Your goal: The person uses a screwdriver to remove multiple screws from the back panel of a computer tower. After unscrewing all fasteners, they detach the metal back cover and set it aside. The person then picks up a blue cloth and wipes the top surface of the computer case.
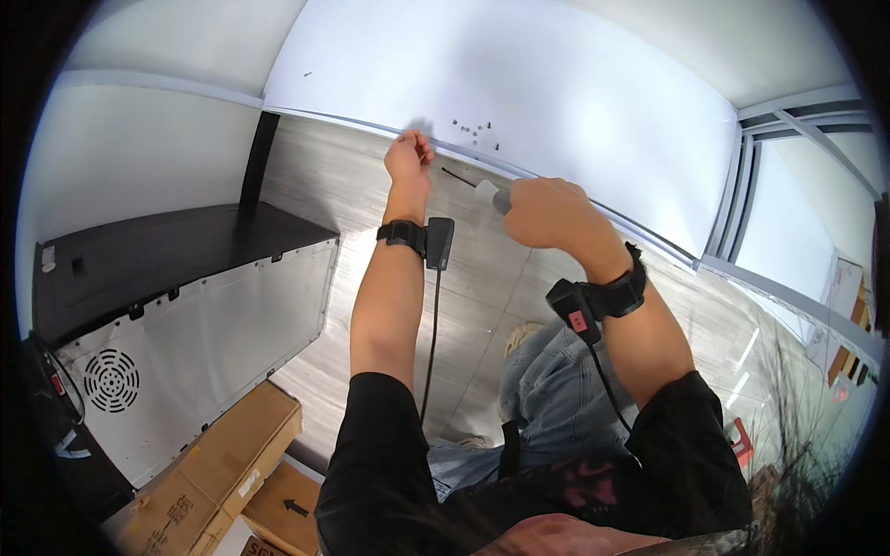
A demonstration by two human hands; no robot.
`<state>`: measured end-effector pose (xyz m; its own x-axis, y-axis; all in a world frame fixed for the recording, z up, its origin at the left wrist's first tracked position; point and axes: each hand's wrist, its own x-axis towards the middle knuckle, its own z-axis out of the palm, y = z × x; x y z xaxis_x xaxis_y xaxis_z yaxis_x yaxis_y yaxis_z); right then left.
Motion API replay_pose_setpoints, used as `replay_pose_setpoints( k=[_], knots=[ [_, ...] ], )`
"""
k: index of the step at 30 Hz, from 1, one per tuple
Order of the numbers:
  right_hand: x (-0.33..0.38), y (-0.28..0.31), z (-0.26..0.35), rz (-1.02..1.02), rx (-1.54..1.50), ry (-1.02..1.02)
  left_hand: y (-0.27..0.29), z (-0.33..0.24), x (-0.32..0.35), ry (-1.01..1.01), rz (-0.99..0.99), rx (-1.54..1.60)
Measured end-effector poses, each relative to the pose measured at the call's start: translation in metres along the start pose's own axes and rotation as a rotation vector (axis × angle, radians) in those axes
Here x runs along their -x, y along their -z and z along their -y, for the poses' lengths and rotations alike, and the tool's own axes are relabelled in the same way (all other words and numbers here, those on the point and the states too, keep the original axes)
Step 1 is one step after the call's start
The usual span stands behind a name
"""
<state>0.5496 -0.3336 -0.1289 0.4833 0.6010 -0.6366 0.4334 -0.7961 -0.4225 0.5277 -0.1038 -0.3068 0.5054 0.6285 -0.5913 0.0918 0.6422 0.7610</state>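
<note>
My right hand point(549, 213) is wrapped round the handle of a screwdriver point(484, 190), whose collar is pale and whose thin dark shaft points left toward my other hand. At the front edge of the white tabletop point(593, 102), my left hand point(410, 157) is closed with its fingertips pinched together. Whatever those fingers hold, if anything, is too small to make out. Just beyond the edge, several small screws point(475, 132) are scattered on the white surface. One more small screw point(308, 74) lies apart at the far left.
A black and silver computer case point(213, 324) stands at the left, beside cardboard boxes point(222, 463). Grey metal frame rails point(742, 185) run along the right. Below the tabletop edge lies a wood-look floor point(464, 306). Cables point(434, 343) hang from the bands on both wrists.
</note>
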Motion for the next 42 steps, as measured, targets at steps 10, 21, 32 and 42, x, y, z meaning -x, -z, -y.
replay_pose_setpoints(
  k=[10,21,32,42],
  knots=[
    [-0.028,0.006,-0.009,-0.035,-0.024,-0.026,-0.012,0.028,-0.018,-0.48,-0.039,-0.785],
    [-0.034,0.002,-0.012,0.024,-0.011,-0.067,-0.022,0.031,-0.014,-0.542,-0.031,-0.959],
    [-0.04,-0.021,0.04,-0.046,0.063,0.124,0.065,0.012,0.028,-0.276,0.019,-0.396],
    [-0.014,-0.136,0.177,0.181,0.156,0.49,0.287,-0.047,0.162,-0.093,-0.084,0.347]
  ],
)
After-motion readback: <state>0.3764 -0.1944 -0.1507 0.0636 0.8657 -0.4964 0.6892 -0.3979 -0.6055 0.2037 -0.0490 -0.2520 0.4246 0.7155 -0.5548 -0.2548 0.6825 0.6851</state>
